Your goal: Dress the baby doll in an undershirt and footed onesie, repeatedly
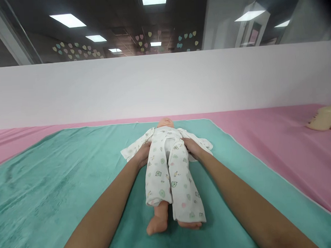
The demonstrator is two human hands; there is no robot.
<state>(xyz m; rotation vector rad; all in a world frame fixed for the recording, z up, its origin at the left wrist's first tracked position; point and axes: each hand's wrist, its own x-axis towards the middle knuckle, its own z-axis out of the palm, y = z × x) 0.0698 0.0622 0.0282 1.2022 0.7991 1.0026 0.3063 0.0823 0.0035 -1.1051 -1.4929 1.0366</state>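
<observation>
A baby doll (161, 216) lies on its back on a teal sheet (73, 182), head away from me and feet towards me. It wears a white patterned top (140, 143) with the sleeves spread out, and matching open-crotch trousers (157, 177). My left hand (143, 153) grips the trousers at the waist on the left side. On the opposite side, my right hand (191, 146) holds the trouser waist too, thumb on top. Most fingers of both hands are hidden beside or under the doll. One bare foot sticks out of the left trouser leg; the right leg reaches lower, covering most of the other foot.
Pink cloth (267, 140) lies beneath the teal sheet and shows along the back and right. A low white wall (163, 86) runs behind, with dark glass above it. At the far right edge is a cream-coloured object (326, 117), partly cut off.
</observation>
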